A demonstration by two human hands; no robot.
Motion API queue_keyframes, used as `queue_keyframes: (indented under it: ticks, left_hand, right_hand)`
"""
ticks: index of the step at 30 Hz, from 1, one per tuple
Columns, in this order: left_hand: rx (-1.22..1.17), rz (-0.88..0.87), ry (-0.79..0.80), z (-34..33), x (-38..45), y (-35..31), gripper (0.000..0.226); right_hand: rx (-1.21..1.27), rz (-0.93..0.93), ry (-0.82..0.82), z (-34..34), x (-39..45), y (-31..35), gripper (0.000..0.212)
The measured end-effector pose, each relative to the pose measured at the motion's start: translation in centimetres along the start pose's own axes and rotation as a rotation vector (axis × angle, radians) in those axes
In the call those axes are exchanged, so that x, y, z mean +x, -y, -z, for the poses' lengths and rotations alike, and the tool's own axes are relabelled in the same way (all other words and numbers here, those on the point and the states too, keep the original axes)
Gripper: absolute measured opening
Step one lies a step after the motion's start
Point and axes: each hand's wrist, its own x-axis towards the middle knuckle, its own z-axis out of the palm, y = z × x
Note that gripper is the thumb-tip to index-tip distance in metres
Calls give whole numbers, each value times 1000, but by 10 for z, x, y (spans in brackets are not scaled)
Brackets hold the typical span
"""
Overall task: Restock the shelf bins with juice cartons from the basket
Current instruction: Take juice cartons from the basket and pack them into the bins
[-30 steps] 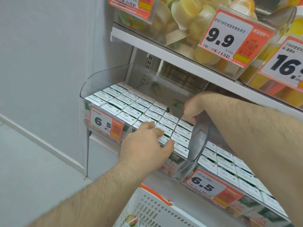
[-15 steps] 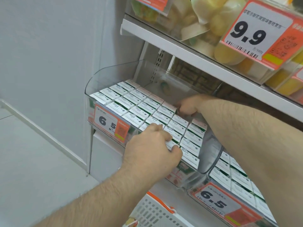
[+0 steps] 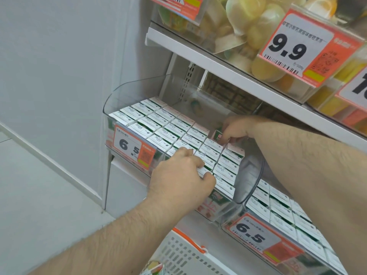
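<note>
Basket first, nearest the camera: white perforated plastic basket w/ orange trim [image 3: 190, 255] sits low under the shelf, a colourful juice carton top [image 3: 153, 266] just peeking at the bottom edge. Up from there, left hand [image 3: 180, 175] rests on the front rows of white-topped juice cartons [image 3: 164, 124] packed in the clear plastic shelf bin w/ the orange 6.5 price tag [image 3: 111, 108]; fingers curled down over the carton tops, bracing the rows, not lifting anything. Further back, right hand [image 3: 236, 130] pinches a single carton w/ red-and-green print [image 3: 218, 134] by its top, tilted, going into the gap at the rear right of the bin. Good technique, in my view: keep the front rows pinned so they don't slide, square the carton upright, then seat it flush vs its neighbours. Neighbouring clear bin, also tagged 6.5 [image 3: 278, 225], looks full. Above, yellow jelly cups behind a 9.9 tag [image 3: 258, 26].
</note>
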Motion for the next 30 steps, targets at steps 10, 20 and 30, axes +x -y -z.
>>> queue_keyframes:
  ticks: [10, 20, 30]
  left_hand:
    - [-10, 6, -4, -2, 0, 0, 46]
    - [-16, -18, -5, -2, -2, 1, 46]
    - [-10, -29, -28, -3, -2, 2, 46]
  right_hand:
    - [406, -32, 177, -9, -26, 10, 16]
    - [518, -229, 180, -14, -15, 13, 96]
    - [549, -120, 213, -10, -35, 11, 29]
